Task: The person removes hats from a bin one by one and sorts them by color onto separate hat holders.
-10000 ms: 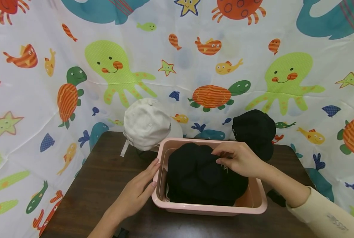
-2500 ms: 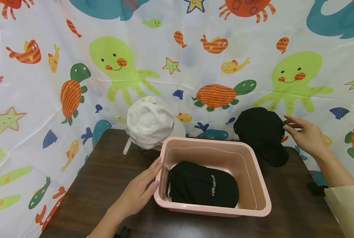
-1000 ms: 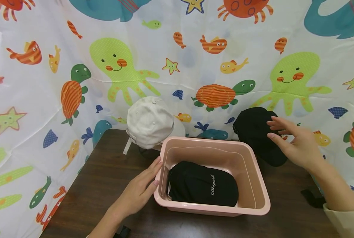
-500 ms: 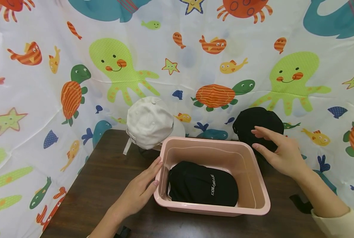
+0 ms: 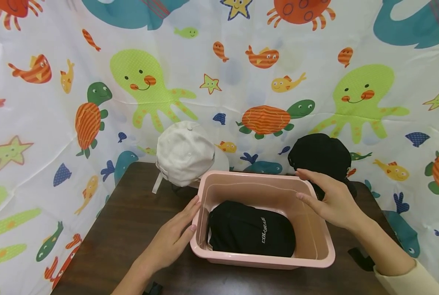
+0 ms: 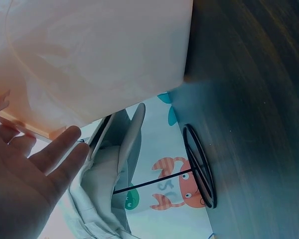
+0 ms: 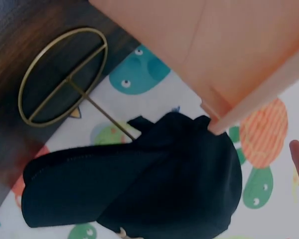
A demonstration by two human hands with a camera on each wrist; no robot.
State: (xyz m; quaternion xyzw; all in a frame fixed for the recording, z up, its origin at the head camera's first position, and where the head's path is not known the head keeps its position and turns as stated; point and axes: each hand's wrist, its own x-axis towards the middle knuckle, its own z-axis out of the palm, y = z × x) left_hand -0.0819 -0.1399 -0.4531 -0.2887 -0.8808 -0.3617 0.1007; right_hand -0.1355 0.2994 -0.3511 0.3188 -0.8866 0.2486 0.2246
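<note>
A pink plastic basin stands mid-table with a black baseball cap lying in it, white lettering facing up. My left hand rests its extended fingers against the basin's left rim; the left wrist view has these fingers at the rim too. Over the basin's right rim is my right hand, fingers extended and thumb apart, nothing between them. Behind it, a second black cap sits on a stand, partly hidden by the hand. Only fingertips of that hand show in the right wrist view.
A white cap hangs on a black wire stand at the back left. The black cap's stand has a brass-coloured oval base. A sea-animal curtain closes off the back of the dark wooden table.
Ten seconds ago my right hand was at a bigger black heap in the basin. It later touched the back-right cap and has since moved left and nearer. My left hand stays at the rim.
</note>
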